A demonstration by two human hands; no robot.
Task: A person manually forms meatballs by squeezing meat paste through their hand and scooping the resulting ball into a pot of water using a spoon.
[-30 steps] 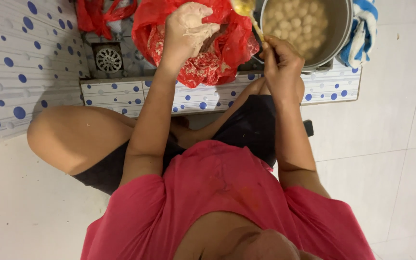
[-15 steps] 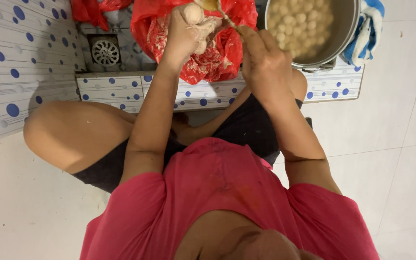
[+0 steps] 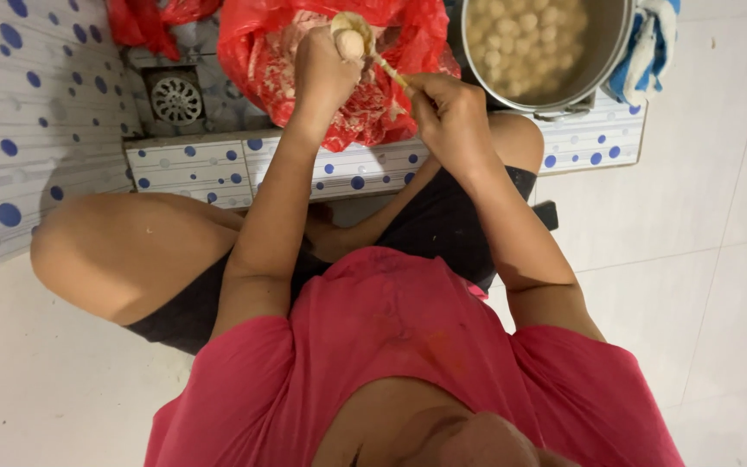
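Paste ball (image 3: pixel 352 41), pale and rounded, sat at the top of the left hand (image 3: pixel 326 73), upper centre of the frame; the fist was clenched around a mass of paste, apparently so that the ball was squeezed out above thumb and forefinger. Spoon (image 3: pixel 373 52), yellowish, was gripped by its handle in the right hand (image 3: pixel 447 108), its bowl touching the ball, placed as if to scoop it off. Red plastic bag (image 3: pixel 261 47), opened wide directly beneath both hands, held more of the pale paste. Metal pot (image 3: pixel 611 60), upper right, just beside the bag, held many finished balls in liquid, close enough for a short transfer. Blue-and-white cloth (image 3: pixel 646 47) hung at the pot's right edge. Floor drain (image 3: pixel 176 99), round grate, upper left. Low tiled ledge (image 3: pixel 218 169), white with blue dots, carried bag and pot; matching wall tiles (image 3: pixel 10 112) at left. White tiled floor (image 3: pixel 693 225) elsewhere; person squatted, in a pink shirt.
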